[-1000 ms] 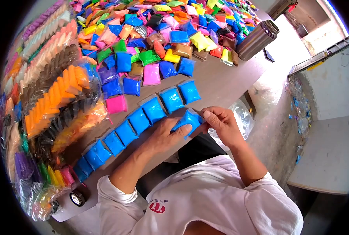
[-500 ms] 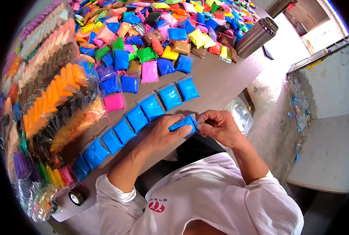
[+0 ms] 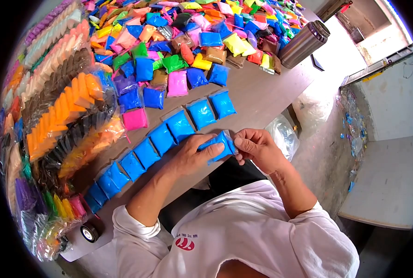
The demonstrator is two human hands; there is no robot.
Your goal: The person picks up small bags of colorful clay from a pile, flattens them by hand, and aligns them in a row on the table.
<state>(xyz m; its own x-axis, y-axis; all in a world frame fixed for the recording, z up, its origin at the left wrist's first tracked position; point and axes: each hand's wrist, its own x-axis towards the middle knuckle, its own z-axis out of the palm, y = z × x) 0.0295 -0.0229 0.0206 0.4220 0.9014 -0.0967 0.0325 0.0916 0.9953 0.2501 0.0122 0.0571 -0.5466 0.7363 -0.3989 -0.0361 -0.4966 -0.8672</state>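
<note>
A small blue packet (image 3: 221,142) in clear wrapping is held over the table's near edge. My left hand (image 3: 193,155) grips its left side, with the thumb across the front. My right hand (image 3: 258,147) pinches the clear right edge of the same packet between thumb and fingers. Beyond and to the left of my hands, a slanting row of blue packets (image 3: 162,139) lies on the brown table (image 3: 257,88). The row's top packet (image 3: 223,104) lies just above my hands.
A large heap of mixed coloured packets (image 3: 211,39) covers the far table. Stacked orange packets (image 3: 63,111) and other colours line the left side. A metal flask (image 3: 303,45) stands at the right, near a dark flat object (image 3: 316,63). A tape roll (image 3: 89,233) sits at lower left.
The held blue packet has turned so that its broad face shows more. My right hand has shifted slightly, and its fingers now lie along the packet's clear edge.
</note>
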